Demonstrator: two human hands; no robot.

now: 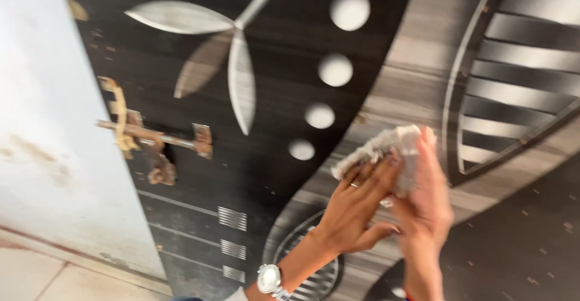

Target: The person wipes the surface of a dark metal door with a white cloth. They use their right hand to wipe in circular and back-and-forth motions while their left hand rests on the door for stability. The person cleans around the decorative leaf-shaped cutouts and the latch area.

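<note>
Both hands: my left hand point(356, 207) and right hand point(426, 201) press a white cloth point(380, 150) flat against the dark door point(272, 156).
Edges: rusty latch point(154, 141) at door's left edge, well apart.
Room: I see bare panel all around.

a dark patterned door point(272, 174) carries a rusty sliding bolt point(154, 137), with a crumpled whitish cloth point(380, 150) pressed against it.
</note>
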